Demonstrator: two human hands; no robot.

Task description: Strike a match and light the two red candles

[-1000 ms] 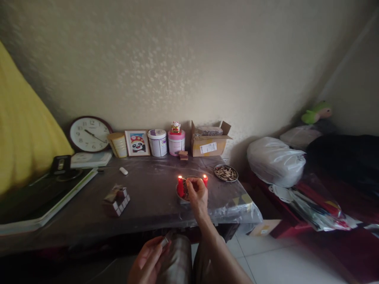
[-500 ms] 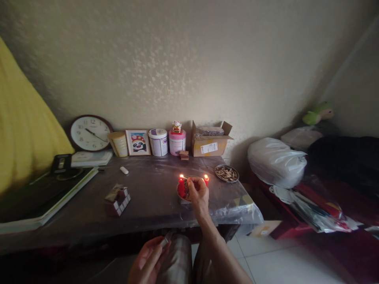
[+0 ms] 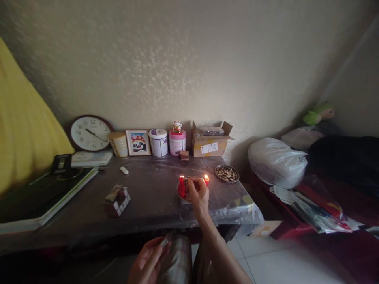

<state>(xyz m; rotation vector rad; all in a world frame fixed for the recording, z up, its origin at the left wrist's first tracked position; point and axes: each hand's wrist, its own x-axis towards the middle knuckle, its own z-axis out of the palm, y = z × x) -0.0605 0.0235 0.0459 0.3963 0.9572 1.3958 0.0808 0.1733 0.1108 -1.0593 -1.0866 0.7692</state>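
My right hand pinches a thin matchstick, its far end at the wick of the left red candle. A small flame shows there. Behind my fingers, to the right, a second red candle burns, partly hidden. A round bowl with small dark bits stands around the left candle, partly covered by my hand. Low in the view, over my lap, my left hand is closed on a small matchbox.
A plate of matchsticks lies on the table at the right. Stacked matchboxes and a white oval object are on the left. A cardboard box, tins, picture and clock line the wall.
The flame at the left candle looks smaller and lower than before. Both hands have stayed almost where they were.
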